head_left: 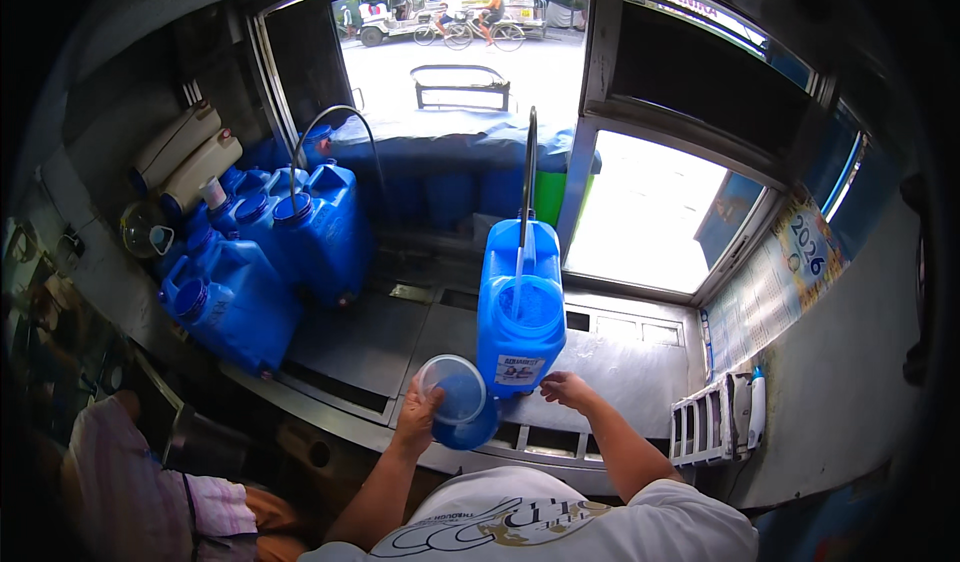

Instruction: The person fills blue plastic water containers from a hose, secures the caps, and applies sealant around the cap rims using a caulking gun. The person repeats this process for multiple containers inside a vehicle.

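A tall blue water container [497, 347] stands upright on the metal counter in front of me. A curved metal pipe [530, 157] hangs over its wide round mouth, and a pale stream runs down into it. My left hand [415, 419] grips the edge of a round translucent lid [452, 387], left of the container's base. A round blue piece [470, 428], perhaps a cap or bowl, shows under that lid; whether I hold both cannot be told. By the container's lower right corner, my right hand [567, 390] has its fingers curled together; anything between them is hidden.
Several blue containers [240, 297] crowd the counter's left side, under another curved pipe [335, 112]. A white rack [705, 422] stands at right, below a wall calendar [795, 237]. Another person's striped sleeve [120, 472] is at lower left. A large window opens onto a street.
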The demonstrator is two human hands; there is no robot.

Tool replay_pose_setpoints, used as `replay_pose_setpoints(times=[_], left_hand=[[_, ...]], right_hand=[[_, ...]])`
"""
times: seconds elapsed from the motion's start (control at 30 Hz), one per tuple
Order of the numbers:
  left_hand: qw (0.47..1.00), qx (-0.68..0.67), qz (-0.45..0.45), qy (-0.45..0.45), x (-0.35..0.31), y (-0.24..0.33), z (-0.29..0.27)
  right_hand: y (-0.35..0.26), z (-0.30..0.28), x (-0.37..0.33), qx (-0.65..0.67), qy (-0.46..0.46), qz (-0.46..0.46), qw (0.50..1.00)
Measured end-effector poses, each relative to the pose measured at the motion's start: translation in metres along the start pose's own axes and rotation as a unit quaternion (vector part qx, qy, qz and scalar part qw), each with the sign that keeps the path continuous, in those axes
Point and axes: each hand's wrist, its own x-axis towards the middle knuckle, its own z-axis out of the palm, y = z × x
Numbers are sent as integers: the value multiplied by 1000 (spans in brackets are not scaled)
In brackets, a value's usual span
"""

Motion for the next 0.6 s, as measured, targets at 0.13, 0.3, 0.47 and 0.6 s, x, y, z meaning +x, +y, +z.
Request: replay_pose_setpoints(times=[0.13,0.3,0.47,0.6], left_hand=[[997,65,-30,-8,16,-1,9],[986,153,-33,51,23,-22,20],[990,101,-31,95,21,-30,32],[990,54,14,127,21,-44,40]], right_hand=[[34,-52,96,-73,82,-47,993],[12,-82,175,-249,108,-122,955],[-17,-99,256,-342,130,-122,923],[-43,-100,287,-385,132,-97,908]])
